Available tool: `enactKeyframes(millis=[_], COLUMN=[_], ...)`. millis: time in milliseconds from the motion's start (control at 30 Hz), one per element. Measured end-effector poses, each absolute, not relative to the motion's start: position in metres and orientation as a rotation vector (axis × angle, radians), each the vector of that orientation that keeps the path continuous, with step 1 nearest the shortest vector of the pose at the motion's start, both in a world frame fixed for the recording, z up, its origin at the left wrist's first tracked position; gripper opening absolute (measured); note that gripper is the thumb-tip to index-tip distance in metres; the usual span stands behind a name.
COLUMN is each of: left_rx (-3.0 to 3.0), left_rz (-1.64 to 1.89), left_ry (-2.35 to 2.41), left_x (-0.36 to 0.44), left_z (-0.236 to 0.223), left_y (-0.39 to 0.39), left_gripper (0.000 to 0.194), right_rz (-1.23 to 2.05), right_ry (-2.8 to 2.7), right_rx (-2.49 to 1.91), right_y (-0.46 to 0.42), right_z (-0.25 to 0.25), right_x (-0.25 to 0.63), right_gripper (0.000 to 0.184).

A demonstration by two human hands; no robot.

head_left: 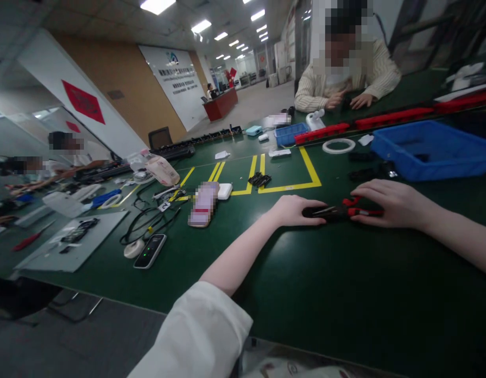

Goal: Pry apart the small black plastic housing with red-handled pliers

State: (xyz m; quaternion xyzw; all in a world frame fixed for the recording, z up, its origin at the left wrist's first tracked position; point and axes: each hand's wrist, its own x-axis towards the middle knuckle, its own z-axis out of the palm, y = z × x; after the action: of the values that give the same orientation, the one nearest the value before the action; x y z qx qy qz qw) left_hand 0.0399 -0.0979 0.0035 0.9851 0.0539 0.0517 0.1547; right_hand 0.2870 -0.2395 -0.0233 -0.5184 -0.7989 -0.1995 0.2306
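Note:
Just above the green tabletop, my right hand (398, 203) is closed around red handles, which look like those of pliers (366, 212). The dark head of the pliers points left, toward my other hand. Thumb and fingers of my left hand (292, 211) close on a small black part (314, 211) with a thin light streak on it. This part meets or overlaps the head of the pliers; where one ends and the other begins is hard to tell. A pile of small black parts (260, 180) lies beyond my left hand.
A blue bin (435, 170) stands beyond my right hand, beside a white ring (338, 146). Left of my arm lie a phone (204, 205), a black cable (126, 231) and a small device with green lights (150, 252). Another person (345, 68) sits across the table.

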Motion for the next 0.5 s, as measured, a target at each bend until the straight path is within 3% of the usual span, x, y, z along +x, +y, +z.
enactKeyframes(millis=[400,500], left_rx=[2.85,2.86], left_rz=[0.174,0.139], left_ry=[0.353,0.392], left_x=[0.04,0.042], left_z=[0.002,0.001], left_y=[-0.105,-0.105], left_gripper=[0.047,0.037], right_rz=[-0.676,-0.672], right_ry=[-2.061,-1.994], right_rx=[-1.639,-1.716], right_y=[-0.246,-0.245], right_z=[-0.028,-0.028], right_x=[0.302,0.305], right_gripper=[0.037,0.036])
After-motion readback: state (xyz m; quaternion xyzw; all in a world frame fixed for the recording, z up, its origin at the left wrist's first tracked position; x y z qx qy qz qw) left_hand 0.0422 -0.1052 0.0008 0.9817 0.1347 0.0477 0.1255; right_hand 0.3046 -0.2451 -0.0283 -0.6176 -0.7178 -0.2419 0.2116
